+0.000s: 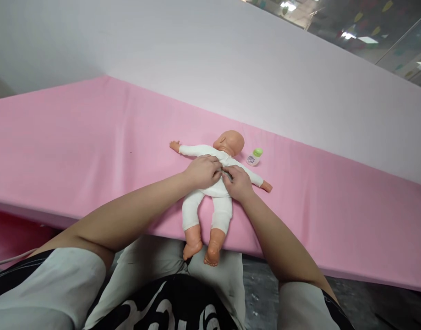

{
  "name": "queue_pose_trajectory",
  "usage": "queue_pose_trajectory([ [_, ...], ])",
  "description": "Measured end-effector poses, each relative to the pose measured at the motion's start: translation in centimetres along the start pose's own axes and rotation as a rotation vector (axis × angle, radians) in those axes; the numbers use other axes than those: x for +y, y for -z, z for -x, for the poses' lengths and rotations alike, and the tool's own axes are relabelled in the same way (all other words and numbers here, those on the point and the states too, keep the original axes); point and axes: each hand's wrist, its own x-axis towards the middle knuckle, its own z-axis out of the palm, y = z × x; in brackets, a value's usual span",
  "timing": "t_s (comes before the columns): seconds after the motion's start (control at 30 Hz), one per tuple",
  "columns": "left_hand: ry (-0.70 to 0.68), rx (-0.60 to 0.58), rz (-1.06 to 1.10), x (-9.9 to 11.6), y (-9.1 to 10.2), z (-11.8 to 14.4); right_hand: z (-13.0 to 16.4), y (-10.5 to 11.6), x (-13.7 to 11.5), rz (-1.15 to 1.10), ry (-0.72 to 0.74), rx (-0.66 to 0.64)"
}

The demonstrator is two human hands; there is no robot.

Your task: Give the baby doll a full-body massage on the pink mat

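The pink padded table surface (93, 151) spans the frame. At centre lies a plastic baby doll in a white bodysuit (210, 192), face up. The left hand (203, 172) and right hand (238, 182) pinch the suit fabric at the chest. Right of the head lies a small white bottle with a green cap (254, 156).

Short grey sleeves w/ black trim, blk/white print top

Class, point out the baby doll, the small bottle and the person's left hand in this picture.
baby doll (231, 141): head view, on its bare head.
small bottle (254, 158): head view, on its white body.
left hand (203, 171): head view, on the back of the hand.
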Motion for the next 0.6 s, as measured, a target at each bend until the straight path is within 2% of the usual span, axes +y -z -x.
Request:
queue_pose_trajectory([
  [0.27, 0.005, 0.109, -0.001, 0.3, -0.3, 0.4, 0.2, -0.1, 0.2, 0.077, 0.03, 0.139],
  [0.47, 0.046, -0.013, -0.013, -0.3, -0.6, -0.1, -0.3, -0.4, 0.9, 0.024, -0.021, -0.02],
  [0.6, 0.051, -0.023, -0.031, -0.4, -0.5, 0.0, -0.3, -0.5, 1.1, 0.044, 0.001, -0.006],
])
